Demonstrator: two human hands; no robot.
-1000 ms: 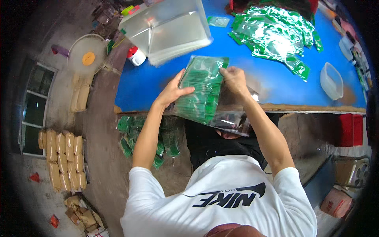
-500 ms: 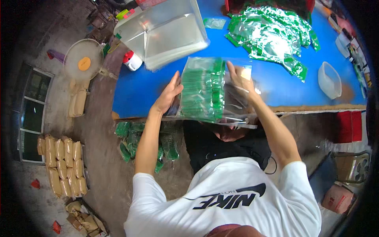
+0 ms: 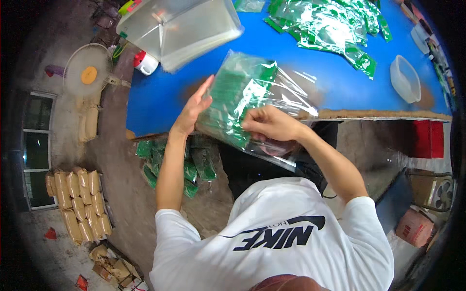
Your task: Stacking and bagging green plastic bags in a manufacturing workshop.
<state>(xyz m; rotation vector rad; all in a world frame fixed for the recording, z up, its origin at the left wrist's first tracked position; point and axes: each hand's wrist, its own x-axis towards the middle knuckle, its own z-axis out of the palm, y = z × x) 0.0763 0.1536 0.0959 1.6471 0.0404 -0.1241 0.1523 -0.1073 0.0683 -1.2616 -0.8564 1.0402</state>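
A clear plastic bag (image 3: 228,92) filled with a row of green packets lies tilted across the front edge of the blue table, its loose see-through end toward the right. My left hand (image 3: 191,114) rests along the bag's left side, fingers stretched out and thumb apart. Over the right end of the packets, my right hand (image 3: 267,123) is closed, with thumb and fingertips pinched on the bag's film. Beyond the bag, a stack of flat clear plastic bags (image 3: 201,31) lies at the far left. Green-and-clear packets (image 3: 330,29) make a heap at the far right.
A red-and-white bottle (image 3: 145,63) stands by the bag stack, near a fan (image 3: 88,72). An oval plastic tub (image 3: 405,80) is on the right of the table (image 3: 349,92). Filled green bags (image 3: 177,162) lie on the floor below; brown sacks (image 3: 80,203) are piled at left.
The filled bag has turned and tilted, its near end swinging right. My right hand has moved from the bag's far right side toward me and closed on the film. The view has shifted slightly.
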